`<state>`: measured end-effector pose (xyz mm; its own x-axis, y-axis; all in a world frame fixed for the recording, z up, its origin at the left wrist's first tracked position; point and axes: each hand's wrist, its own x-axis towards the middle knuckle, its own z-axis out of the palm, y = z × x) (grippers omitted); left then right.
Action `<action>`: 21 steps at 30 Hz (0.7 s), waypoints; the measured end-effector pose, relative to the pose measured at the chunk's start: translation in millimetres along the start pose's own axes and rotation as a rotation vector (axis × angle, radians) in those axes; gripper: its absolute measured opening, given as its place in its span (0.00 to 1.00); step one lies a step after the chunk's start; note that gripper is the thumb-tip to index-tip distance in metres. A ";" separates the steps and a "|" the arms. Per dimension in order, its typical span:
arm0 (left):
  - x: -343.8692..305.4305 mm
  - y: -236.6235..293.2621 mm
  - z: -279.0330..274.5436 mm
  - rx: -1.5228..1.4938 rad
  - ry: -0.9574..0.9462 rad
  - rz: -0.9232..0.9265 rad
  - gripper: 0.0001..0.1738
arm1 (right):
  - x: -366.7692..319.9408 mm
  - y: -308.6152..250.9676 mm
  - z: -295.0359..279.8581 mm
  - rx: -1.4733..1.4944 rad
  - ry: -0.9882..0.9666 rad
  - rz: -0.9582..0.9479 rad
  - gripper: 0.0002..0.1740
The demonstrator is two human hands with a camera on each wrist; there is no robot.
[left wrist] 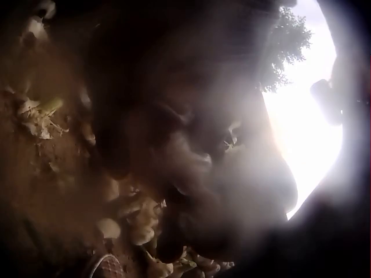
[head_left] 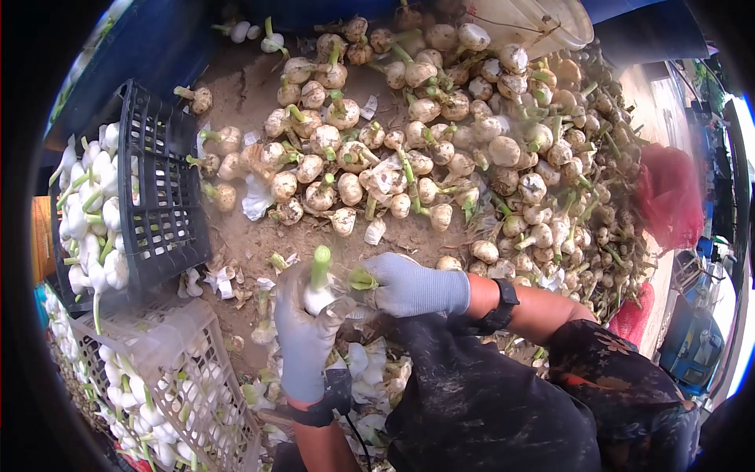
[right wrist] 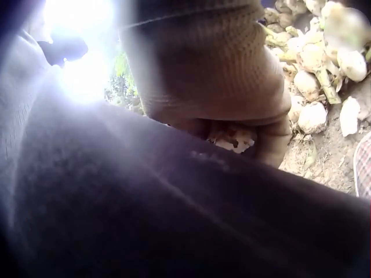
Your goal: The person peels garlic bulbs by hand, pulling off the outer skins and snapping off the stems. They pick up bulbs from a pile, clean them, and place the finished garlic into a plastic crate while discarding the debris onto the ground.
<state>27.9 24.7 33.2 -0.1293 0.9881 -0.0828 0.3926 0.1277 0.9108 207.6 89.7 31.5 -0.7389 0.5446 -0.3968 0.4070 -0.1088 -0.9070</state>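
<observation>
A white garlic bulb point(head_left: 318, 300) with a short, cut green stem sits in my gloved left hand point(head_left: 303, 346), whose fingers curl round it. The stem points up, away from the palm. Just to its right, my gloved right hand point(head_left: 401, 285) pinches a strip of green garlic skin point(head_left: 362, 278) close beside the bulb. In the right wrist view, dirty flaky skin point(right wrist: 235, 141) shows under the curled fingers of the right hand. Dark blur and glare hide most of the left hand in the left wrist view.
Unpeeled garlic bulbs point(head_left: 531, 187) lie heaped on the soil at the right. At the left stand a black crate point(head_left: 161, 204) and a pale crate point(head_left: 206, 346) of white bulbs. Loose peelings point(head_left: 366, 370) lie below the hands. A red mesh bag point(head_left: 668, 197) rests beside the heap.
</observation>
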 end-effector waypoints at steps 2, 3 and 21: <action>0.1 0.3 -0.8 -0.211 -0.029 -0.218 0.23 | 2.7 -0.9 -0.9 -0.089 -0.006 -0.110 0.14; -1.3 0.6 -3.4 -0.426 -0.045 -0.428 0.21 | 0.2 -7.7 -7.1 -0.221 0.063 -0.100 0.14; -36.6 80.8 -170.9 0.765 1.277 -0.153 0.21 | -11.1 -11.4 2.0 -0.832 -0.452 -0.104 0.21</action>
<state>-91.3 -15.7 179.0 -0.7414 0.2740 0.6126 0.6191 0.6317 0.4666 210.0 83.2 45.9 -0.8599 0.1262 -0.4946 0.4503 0.6440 -0.6184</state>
